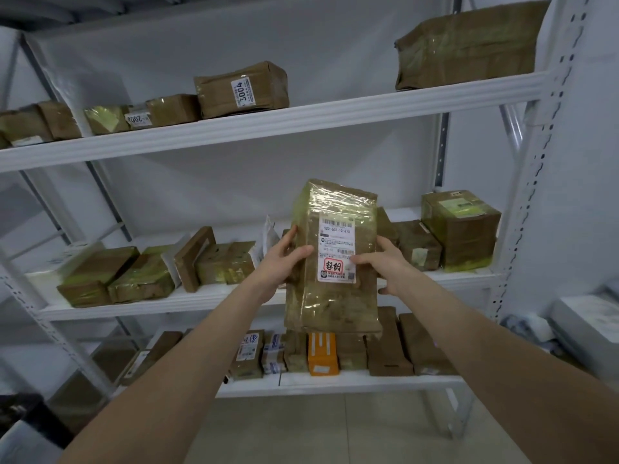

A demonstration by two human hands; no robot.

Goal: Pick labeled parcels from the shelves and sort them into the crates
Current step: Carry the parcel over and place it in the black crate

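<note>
Here, the upright parcel (331, 303) sits clamped between left hand (284, 262) and right hand (388, 266) fingers.

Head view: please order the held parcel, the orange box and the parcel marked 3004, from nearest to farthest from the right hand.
1. Held parcel, gripped by the right hand.
2. Orange box, bottom shelf, below.
3. Parcel marked 3004, top shelf, upper left.

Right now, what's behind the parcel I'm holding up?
Beside the held parcel, a white pouch and brown boxes show on the middle shelf; anything directly behind is covered.
</note>
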